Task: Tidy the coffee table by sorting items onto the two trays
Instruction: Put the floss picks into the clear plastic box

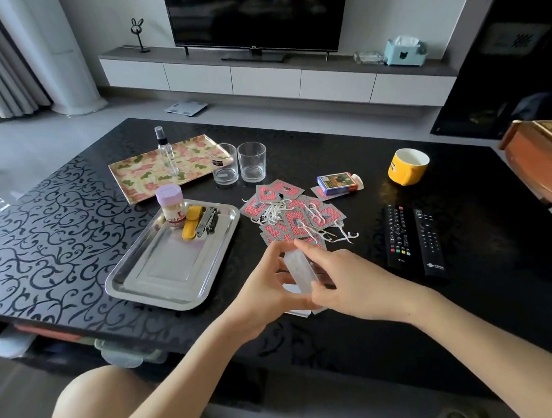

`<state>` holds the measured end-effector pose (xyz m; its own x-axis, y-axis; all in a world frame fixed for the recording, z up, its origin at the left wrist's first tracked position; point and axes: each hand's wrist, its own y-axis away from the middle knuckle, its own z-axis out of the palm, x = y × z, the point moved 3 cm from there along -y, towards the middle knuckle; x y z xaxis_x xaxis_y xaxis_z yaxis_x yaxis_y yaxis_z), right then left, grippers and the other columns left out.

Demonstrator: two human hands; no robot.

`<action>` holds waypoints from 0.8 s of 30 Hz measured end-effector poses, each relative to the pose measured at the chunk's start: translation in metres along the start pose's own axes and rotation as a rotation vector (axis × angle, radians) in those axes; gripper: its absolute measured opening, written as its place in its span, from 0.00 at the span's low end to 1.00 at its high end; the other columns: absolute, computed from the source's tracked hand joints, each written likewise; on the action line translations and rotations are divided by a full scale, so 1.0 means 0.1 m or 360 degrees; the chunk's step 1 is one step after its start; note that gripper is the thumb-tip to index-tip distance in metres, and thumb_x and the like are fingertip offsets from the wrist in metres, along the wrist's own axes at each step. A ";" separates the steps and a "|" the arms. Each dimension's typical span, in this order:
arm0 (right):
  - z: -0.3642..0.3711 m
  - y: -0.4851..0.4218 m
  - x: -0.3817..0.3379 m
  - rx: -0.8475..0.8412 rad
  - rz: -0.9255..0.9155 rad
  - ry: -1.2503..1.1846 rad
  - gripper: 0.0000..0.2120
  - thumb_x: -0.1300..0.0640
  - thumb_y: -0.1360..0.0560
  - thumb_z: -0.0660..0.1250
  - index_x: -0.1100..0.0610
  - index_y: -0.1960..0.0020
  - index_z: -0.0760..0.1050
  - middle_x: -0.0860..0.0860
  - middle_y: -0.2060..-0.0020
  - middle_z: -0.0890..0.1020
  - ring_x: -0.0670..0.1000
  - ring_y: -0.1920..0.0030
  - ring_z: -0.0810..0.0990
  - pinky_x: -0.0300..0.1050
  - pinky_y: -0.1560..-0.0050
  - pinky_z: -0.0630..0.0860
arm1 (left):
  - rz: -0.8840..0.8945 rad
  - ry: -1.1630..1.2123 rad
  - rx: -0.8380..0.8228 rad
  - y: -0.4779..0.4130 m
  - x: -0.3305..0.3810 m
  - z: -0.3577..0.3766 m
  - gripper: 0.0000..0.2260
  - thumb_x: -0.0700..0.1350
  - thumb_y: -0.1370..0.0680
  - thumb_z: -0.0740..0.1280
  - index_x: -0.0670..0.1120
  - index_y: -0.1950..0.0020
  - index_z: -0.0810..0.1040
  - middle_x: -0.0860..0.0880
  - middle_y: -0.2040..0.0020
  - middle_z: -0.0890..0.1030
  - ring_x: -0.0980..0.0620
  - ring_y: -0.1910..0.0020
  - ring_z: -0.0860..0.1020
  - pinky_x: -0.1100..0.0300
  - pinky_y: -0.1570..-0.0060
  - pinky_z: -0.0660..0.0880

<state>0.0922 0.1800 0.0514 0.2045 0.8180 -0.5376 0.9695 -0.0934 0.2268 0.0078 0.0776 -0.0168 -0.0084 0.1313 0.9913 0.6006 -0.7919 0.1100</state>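
I see both hands meeting low over the near part of the counter point(59, 222), with a small clear plastic box point(299, 270) held between them. The left hand point(263, 290) has its grip curled round the box from the left, and the right hand point(354, 288) closes its grip on it from the right, forefinger laid over the top. The plastic is see-through, so I cannot tell whether its lid is open. Just beyond the hands lie scattered red-backed playing cards point(296, 222) with white floss picks point(279, 208) strewn over them, and a card box point(339, 183) sits behind. To the left is the steel tray point(168, 273), holding a toothpick jar point(172, 205), a yellow case point(191, 222) and nail clippers point(208, 220) at its far end. Farther back, the floral tray point(137, 178) carries a spray bottle point(167, 154) standing upright, with two glasses point(252, 161) just beside its right edge. A yellow mug point(407, 166) and two remotes point(398, 233) lie on the right.
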 end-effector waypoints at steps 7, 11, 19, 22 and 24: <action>0.22 -0.01 -0.17 0.0237 -0.0106 0.0282 0.37 0.64 0.23 0.59 0.53 0.24 0.39 0.55 0.36 0.71 0.49 0.46 0.76 0.30 0.57 0.65 | 0.0112 0.0116 0.0126 0.01 -0.01 0.05 0.28 0.36 0.41 0.75 0.57 0.48 0.70 0.47 0.49 0.78 0.47 0.50 0.79 0.49 0.59 0.80; 0.32 -0.07 -0.15 0.0309 -0.0156 0.0522 0.37 0.65 0.23 0.58 0.57 0.24 0.37 0.55 0.35 0.69 0.51 0.43 0.75 0.31 0.55 0.62 | 0.0143 0.0149 0.0146 0.02 -0.05 0.03 0.28 0.36 0.40 0.75 0.54 0.47 0.69 0.54 0.51 0.78 0.45 0.49 0.79 0.50 0.59 0.80; 0.05 -0.10 0.13 0.0380 -0.0031 -0.0148 0.30 0.55 0.30 0.72 0.53 0.30 0.66 0.46 0.41 0.74 0.44 0.42 0.72 0.30 0.50 0.69 | 0.0140 0.0281 0.0023 0.00 -0.08 0.02 0.36 0.33 0.41 0.77 0.56 0.39 0.70 0.46 0.45 0.78 0.47 0.47 0.80 0.54 0.53 0.79; 0.00 -0.10 0.13 0.0409 -0.0141 -0.0137 0.28 0.57 0.32 0.74 0.51 0.35 0.69 0.44 0.44 0.72 0.41 0.45 0.71 0.28 0.53 0.69 | -0.0060 0.0739 -0.0213 -0.01 -0.04 -0.05 0.34 0.32 0.41 0.69 0.47 0.35 0.71 0.39 0.40 0.77 0.40 0.43 0.78 0.46 0.47 0.77; -0.01 -0.07 0.09 0.0359 -0.0230 -0.0117 0.28 0.59 0.32 0.74 0.50 0.36 0.68 0.42 0.44 0.71 0.40 0.45 0.70 0.27 0.52 0.69 | -0.0239 0.1071 -0.0335 0.01 -0.01 -0.11 0.25 0.38 0.36 0.65 0.41 0.38 0.75 0.35 0.40 0.77 0.37 0.43 0.78 0.43 0.46 0.76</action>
<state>0.0870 0.1885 0.0454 0.0633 0.7893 -0.6107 0.9933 -0.1094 -0.0385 -0.0001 0.0701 -0.0172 -0.6102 -0.0941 0.7866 0.3881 -0.9012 0.1932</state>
